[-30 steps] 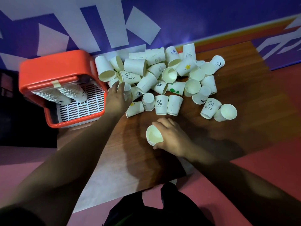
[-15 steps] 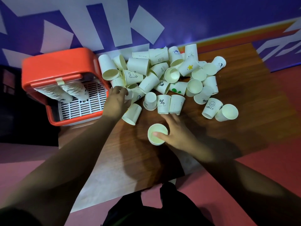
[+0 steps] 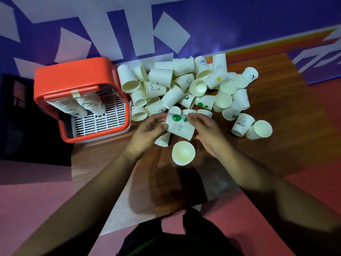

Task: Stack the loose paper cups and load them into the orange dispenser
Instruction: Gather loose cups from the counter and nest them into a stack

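Observation:
Both hands hold one white paper cup with green balloon print (image 3: pixel 180 126), lifted on its side above the wooden table (image 3: pixel 276 137). My left hand (image 3: pixel 147 131) grips its base end; my right hand (image 3: pixel 203 130) pinches it near the green print. Just below stands an upright cup stack (image 3: pixel 183 153), mouth up, untouched. A cup (image 3: pixel 162 140) lies under my left hand. Several loose cups (image 3: pixel 184 84) are heaped behind. The orange dispenser (image 3: pixel 73 85) stands at the left with two cup stacks (image 3: pixel 83 106) inside.
The table's back edge meets a blue and white wall (image 3: pixel 166 24). A "HELLO" cup (image 3: pixel 242 124) and another cup (image 3: pixel 259 129) lie at the right of the heap. A dark crate (image 3: pixel 18 115) sits left of the dispenser. Pink floor lies below.
My left hand left the cups beside the dispenser and my right hand let go of the upright stack. Both came together holding the green-printed cup above the stack.

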